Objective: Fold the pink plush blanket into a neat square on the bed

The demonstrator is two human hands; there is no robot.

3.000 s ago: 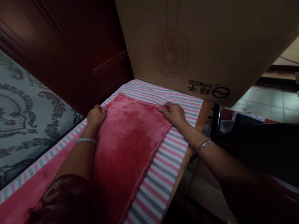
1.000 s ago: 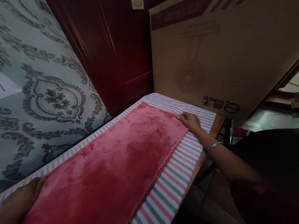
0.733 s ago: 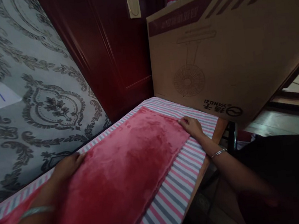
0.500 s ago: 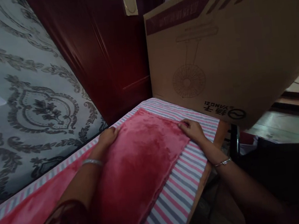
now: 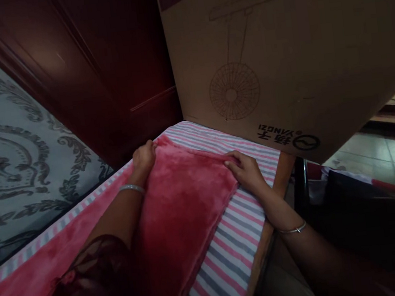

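Note:
A long red plush cloth (image 5: 185,201) lies over a striped cloth (image 5: 229,239) in pink, grey and white that covers a table. At the plush cloth's far left corner is my left hand (image 5: 144,158), its fingers curled down on the edge. My right hand (image 5: 244,170) pinches the far right corner between thumb and fingers. The far edge of the plush runs between both hands, with a slightly raised fold near the right one. Fingertips of the left hand are partly hidden.
A large cardboard box (image 5: 280,62) with a fan drawing stands at the table's far end. Beside it is a dark red wooden panel (image 5: 102,59). Patterned wallpaper (image 5: 13,154) borders the left side. The wooden table edge (image 5: 261,254) shows on the right.
My left hand has slid forward along the plush cloth's left edge to its far corner. My right hand keeps its pinch on the right corner. The view has shifted closer to the box.

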